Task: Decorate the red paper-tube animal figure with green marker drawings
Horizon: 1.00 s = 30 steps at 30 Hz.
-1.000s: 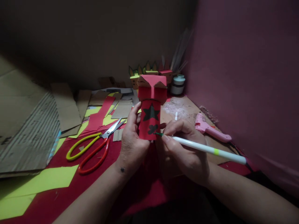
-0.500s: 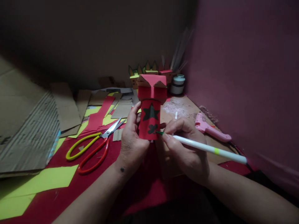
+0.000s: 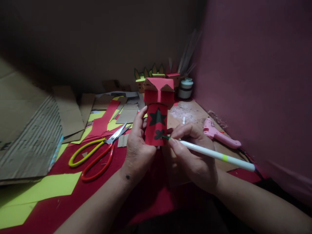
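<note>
My left hand is closed around the lower left side of a red paper-and-cardboard figure, held upright in front of me. The figure has a boxy head with two cardboard-edged flaps, and its body bears a dark star and, below that, a dark clover-like shape. My right hand pinches a white marker pen with a green tip and a yellow-green band. The tip meets the right edge of the clover shape. Scissors with one yellow and one red handle lie open to the left of my left hand.
A pink glue gun rests on a cardboard sheet at right. Behind stand small yellow and red box figures and a lidded jar. Cardboard pieces, red strips and yellow paper lie at left. A wall rises at right.
The marker's tip has shifted slightly up at the clover shape's right side, and its back end has swung a little left. The clover's right part looks more filled in. My left hand stays put.
</note>
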Tool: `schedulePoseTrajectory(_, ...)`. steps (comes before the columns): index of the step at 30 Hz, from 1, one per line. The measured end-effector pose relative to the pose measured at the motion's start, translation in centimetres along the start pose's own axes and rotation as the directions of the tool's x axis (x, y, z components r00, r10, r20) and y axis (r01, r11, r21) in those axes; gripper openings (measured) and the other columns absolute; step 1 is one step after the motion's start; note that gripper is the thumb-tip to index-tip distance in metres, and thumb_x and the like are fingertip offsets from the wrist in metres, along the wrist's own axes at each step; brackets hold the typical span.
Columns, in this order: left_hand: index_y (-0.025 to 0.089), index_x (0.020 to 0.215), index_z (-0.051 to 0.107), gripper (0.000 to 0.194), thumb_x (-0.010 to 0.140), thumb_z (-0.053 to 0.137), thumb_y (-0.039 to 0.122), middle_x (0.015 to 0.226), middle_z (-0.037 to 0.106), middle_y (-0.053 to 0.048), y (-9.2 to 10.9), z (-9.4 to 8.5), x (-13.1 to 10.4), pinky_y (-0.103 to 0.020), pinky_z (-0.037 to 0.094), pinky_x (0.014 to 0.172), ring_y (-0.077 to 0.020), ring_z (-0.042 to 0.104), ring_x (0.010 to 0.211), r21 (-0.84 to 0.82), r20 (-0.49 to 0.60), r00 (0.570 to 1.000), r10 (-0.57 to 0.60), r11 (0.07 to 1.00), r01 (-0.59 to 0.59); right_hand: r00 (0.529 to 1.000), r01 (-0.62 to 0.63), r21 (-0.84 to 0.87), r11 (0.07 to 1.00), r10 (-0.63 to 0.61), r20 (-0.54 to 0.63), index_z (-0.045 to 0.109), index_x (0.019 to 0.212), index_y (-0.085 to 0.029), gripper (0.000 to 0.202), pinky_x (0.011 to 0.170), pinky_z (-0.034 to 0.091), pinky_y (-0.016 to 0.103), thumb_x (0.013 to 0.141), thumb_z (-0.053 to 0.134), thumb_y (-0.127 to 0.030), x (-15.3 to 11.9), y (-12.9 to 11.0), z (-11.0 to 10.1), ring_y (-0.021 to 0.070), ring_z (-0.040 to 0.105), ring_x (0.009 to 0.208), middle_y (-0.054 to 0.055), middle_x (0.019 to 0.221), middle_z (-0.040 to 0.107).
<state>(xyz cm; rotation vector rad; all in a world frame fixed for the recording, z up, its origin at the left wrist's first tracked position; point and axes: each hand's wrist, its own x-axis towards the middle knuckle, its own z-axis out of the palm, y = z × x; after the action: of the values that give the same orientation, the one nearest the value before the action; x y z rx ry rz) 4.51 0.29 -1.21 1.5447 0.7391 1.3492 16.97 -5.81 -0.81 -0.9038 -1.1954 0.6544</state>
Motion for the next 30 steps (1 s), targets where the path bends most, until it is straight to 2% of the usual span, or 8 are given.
schedulePoseTrajectory(9,0.022,0.139,0.052,0.078,0.071,0.092,0.022,0.121,0.075,-0.009,-0.1,-0.05,0.08,-0.037,0.068,0.088,-0.0315,0.077,0.11,0.026,-0.01,0.999,0.036,0.999,-0.036,1.0,0.002,-0.029,1.0,-0.002,0.003,0.06,0.077,-0.024,0.013,0.046,0.036,0.024,0.083,0.068,-0.016,0.02,0.08,-0.06,0.0133,0.054,0.061,-0.003,0.067,0.056)
schedulePoseTrajectory(13,0.02,0.142,0.05,0.083,0.07,0.093,0.022,0.12,0.076,-0.01,-0.12,-0.09,0.07,-0.035,0.069,0.086,-0.0304,0.078,0.105,0.015,-0.012,1.0,0.022,1.0,-0.021,0.999,0.03,-0.045,0.999,-0.03,-0.012,0.058,0.074,-0.024,0.014,0.047,0.035,0.024,0.081,0.066,-0.015,0.14,0.07,-0.06,0.0133,0.055,0.065,-0.002,0.07,0.058)
schedulePoseTrajectory(16,0.022,0.14,0.052,0.08,0.072,0.092,0.023,0.119,0.076,-0.009,-0.07,-0.1,0.05,-0.034,0.069,0.082,-0.0299,0.079,0.103,0.041,-0.007,1.0,0.03,0.999,-0.029,0.999,0.04,-0.047,0.998,-0.041,-0.02,0.057,0.073,-0.024,0.014,0.048,0.035,0.024,0.08,0.066,-0.015,0.2,0.07,-0.08,0.0129,0.054,0.064,-0.002,0.07,0.057)
schedulePoseTrajectory(30,0.018,0.14,0.054,0.083,0.067,0.094,0.019,0.131,0.072,-0.012,-0.06,-0.1,0.12,-0.03,0.069,0.081,-0.0308,0.077,0.109,0.019,-0.031,0.999,0.038,0.999,-0.038,0.999,0.027,0.004,1.0,-0.027,0.027,0.055,0.074,-0.024,0.014,0.048,0.034,0.025,0.081,0.063,-0.014,0.14,0.16,-0.15,0.0112,0.051,0.061,-0.003,0.073,0.057)
